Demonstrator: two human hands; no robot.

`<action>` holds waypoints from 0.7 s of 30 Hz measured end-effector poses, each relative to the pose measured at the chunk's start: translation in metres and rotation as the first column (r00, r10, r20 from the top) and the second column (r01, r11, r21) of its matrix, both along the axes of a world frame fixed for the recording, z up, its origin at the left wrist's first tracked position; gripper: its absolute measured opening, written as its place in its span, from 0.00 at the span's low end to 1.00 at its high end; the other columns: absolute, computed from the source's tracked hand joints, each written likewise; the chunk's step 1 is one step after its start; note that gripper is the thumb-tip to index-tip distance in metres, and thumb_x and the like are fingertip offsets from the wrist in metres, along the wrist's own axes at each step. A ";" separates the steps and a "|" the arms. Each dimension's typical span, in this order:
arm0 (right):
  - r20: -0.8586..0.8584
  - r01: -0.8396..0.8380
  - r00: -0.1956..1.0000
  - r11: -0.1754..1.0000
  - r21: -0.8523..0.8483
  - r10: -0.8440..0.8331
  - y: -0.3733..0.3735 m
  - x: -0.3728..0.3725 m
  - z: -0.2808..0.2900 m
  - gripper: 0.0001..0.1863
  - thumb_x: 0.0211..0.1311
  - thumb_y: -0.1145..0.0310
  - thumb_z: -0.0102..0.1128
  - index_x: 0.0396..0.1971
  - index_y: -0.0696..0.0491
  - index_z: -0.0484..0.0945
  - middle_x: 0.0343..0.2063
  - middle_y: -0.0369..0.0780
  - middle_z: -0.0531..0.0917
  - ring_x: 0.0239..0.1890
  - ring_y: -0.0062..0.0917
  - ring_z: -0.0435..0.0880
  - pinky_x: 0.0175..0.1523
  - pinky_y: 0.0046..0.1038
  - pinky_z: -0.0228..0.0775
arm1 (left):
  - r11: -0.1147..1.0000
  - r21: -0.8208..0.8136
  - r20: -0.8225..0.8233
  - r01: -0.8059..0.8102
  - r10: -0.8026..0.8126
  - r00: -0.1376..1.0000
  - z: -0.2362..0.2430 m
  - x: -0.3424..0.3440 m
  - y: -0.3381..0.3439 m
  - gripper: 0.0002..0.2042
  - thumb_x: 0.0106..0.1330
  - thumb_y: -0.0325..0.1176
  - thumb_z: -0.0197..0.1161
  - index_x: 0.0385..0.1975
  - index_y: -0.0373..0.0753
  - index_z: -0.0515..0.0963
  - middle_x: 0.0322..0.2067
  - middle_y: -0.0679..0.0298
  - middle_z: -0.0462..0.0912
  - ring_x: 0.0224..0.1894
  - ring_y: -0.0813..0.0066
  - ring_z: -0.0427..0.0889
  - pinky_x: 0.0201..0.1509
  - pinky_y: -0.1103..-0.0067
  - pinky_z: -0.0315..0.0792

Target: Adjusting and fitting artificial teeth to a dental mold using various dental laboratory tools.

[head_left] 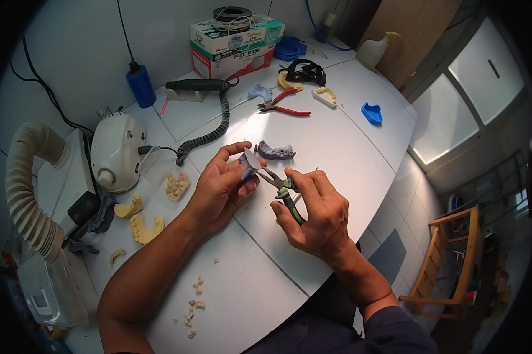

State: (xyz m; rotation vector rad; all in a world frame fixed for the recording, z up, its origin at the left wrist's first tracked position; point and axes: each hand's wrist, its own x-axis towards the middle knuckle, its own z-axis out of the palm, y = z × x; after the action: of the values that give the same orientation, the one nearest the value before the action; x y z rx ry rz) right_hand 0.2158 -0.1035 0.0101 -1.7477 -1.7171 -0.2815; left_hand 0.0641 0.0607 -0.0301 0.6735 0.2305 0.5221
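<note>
My left hand [216,186] is closed on a small grey-blue dental model [250,167], pinched between thumb and fingers above the white table. In my right hand [324,212] is a pair of pliers [288,202] with black and green handles. The pliers' jaws point left and meet the right edge of the dental model; whether they bite into it, I cannot tell. Just beyond my hands, a second grey dental model [277,151] lies on the table.
Red-handled cutters [283,110], goggles [306,72] and a blue tray [371,113] lie farther back. At left are a white handpiece unit [117,150], a ribbed hose [27,194], yellow casts [146,229] and a clear box [174,184]. Several tooth-like bits [199,305] lie near my left forearm.
</note>
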 end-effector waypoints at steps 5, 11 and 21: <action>-0.023 0.013 1.000 1.000 -0.010 -0.013 0.001 -0.001 -0.002 0.29 0.58 0.62 0.77 0.56 0.64 0.82 0.36 0.43 0.81 0.31 0.31 0.85 0.33 0.31 0.79 | 0.997 0.079 -0.025 0.011 -0.009 1.000 0.001 0.000 -0.001 0.29 0.78 0.30 0.63 0.72 0.35 0.57 0.53 0.52 0.82 0.32 0.81 0.75 0.35 0.88 0.74; 0.017 0.022 1.000 0.999 0.045 -0.022 0.002 -0.001 -0.004 0.30 0.58 0.63 0.78 0.57 0.64 0.82 0.36 0.43 0.81 0.33 0.31 0.85 0.33 0.31 0.79 | 0.990 0.142 -0.101 0.006 0.009 0.995 0.001 0.002 -0.002 0.30 0.78 0.32 0.65 0.72 0.37 0.56 0.53 0.54 0.82 0.36 0.79 0.78 0.39 0.87 0.76; 0.072 0.079 0.994 0.995 0.065 -0.084 -0.002 0.009 -0.010 0.33 0.55 0.66 0.81 0.60 0.61 0.81 0.38 0.42 0.81 0.34 0.28 0.83 0.33 0.29 0.79 | 0.990 0.139 -0.089 0.032 -0.019 0.996 0.009 0.001 -0.005 0.37 0.75 0.36 0.70 0.75 0.40 0.53 0.54 0.55 0.82 0.50 0.69 0.86 0.52 0.80 0.81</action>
State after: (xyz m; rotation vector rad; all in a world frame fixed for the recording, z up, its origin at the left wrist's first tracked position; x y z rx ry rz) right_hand 0.2247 -0.1052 0.0001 -1.7848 -1.6736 -0.4369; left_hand 0.0646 0.0558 -0.0210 0.8367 0.2692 0.4878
